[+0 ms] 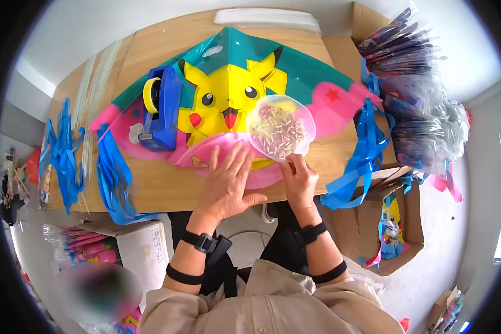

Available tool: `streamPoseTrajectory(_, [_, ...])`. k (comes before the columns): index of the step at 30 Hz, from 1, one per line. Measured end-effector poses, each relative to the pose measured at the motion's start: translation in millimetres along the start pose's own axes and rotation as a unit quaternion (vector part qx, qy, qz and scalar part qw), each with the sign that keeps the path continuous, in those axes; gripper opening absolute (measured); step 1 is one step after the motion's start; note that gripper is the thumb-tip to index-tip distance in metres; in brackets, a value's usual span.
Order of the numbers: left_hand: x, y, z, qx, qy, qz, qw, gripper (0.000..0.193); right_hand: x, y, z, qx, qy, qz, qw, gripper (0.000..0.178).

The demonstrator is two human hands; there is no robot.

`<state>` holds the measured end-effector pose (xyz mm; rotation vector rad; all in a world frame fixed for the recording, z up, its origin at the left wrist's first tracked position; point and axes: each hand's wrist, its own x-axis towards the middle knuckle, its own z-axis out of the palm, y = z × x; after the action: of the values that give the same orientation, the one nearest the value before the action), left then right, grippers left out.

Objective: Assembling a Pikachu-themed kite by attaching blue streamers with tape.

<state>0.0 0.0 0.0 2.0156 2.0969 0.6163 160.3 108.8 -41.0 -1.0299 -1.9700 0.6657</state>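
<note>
A kite [228, 83] with a yellow cartoon animal on green and pink lies spread across the table in front of me. My left hand [228, 181] rests flat on its pink near part, fingers spread. My right hand [299, 178] is closed in a pinch at the near rim of a clear round bowl [309, 119]. Whatever is between those fingertips, if anything, is too small to make out. Many short, pale, tube-like pieces [283, 133] fill the bowl, which stands on the kite. Left of the cartoon, a blue tape dispenser [164, 111] with a yellow-cored roll sits on the kite.
Blue ribbon tails [114, 178] hang at the kite's left, with more ribbons [367, 150] at its right. Thin white rods [94, 83] lie on the table's left. Plastic-wrapped bundles [423, 111] are piled at right. Cardboard boxes [412, 250] stand below the table edge.
</note>
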Motion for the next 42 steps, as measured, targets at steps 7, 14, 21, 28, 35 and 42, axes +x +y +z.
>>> streamPoseTrajectory(7, [-23,-1,8,0.094,-0.056,0.002,0.994,0.083,-6,-15,-11,0.008,-0.005,0.017,1.0,0.021])
streamPoseTrajectory(14, [-29,-33,4,0.059,0.125,-0.071,0.988,0.077,-19,-24,-18,-0.122,-0.107,-0.226,0.961,0.03])
streamPoseTrajectory(21, [-11,-88,18,-0.041,0.207,-0.08,0.974,0.057,-10,-6,-9,-0.144,-0.111,-0.296,0.938,0.019])
streamPoseTrajectory(28, [8,-99,8,-0.091,0.19,-0.123,0.97,0.029,-13,-11,-8,-0.116,-0.136,-0.317,0.931,0.018])
streamPoseTrajectory(35, [3,-69,-9,0.042,0.229,-0.086,0.969,0.053,-12,-7,-9,-0.081,-0.165,-0.284,0.941,0.019])
streamPoseTrajectory(42, [-36,-50,-8,0.056,0.287,-0.089,0.952,0.07,-18,-33,-4,-0.025,-0.191,-0.25,0.949,0.032])
